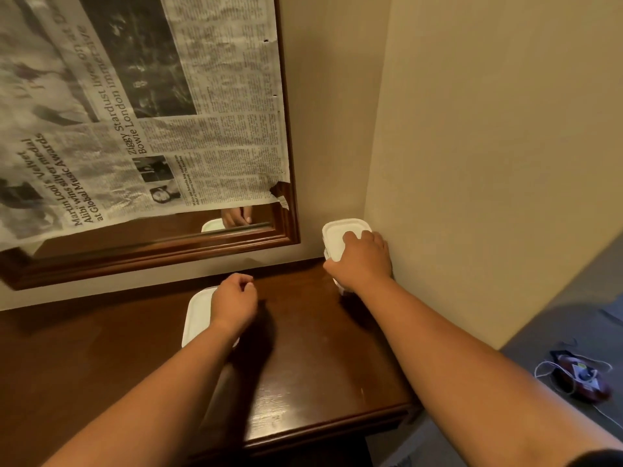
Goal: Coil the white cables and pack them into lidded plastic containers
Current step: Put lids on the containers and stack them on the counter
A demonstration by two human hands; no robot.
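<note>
White cable point(543, 365) lies loose and uncoiled on the grey floor point(556, 315) at the far right, looping round a dark red object point(600, 389) there, well apart from both hands and below the level of the table point(320, 365). The right hand point(362, 261) reaches to the back corner of the dark wooden table, where a stack of containers point(333, 230) with white lids stands against the beige wall point(472, 163); its fingers lie bent over the top lid and the thumb comes down the near left side, so it grips the upper container. The left hand point(234, 298) is nearer the middle of the table, its fingers curled into a loose fist with nothing visible in them, placed over the right edge of a flat container point(197, 315) whose white lid is on; whether the fist touches that lid cannot be told. All the lids are opaque, so what the containers hold is hidden. Behind the table hangs a wood-framed mirror point(168, 251), mostly covered by a sheet of newspaper point(202, 129); the uncovered strip at the bottom reflects a hand and a white lid.
</note>
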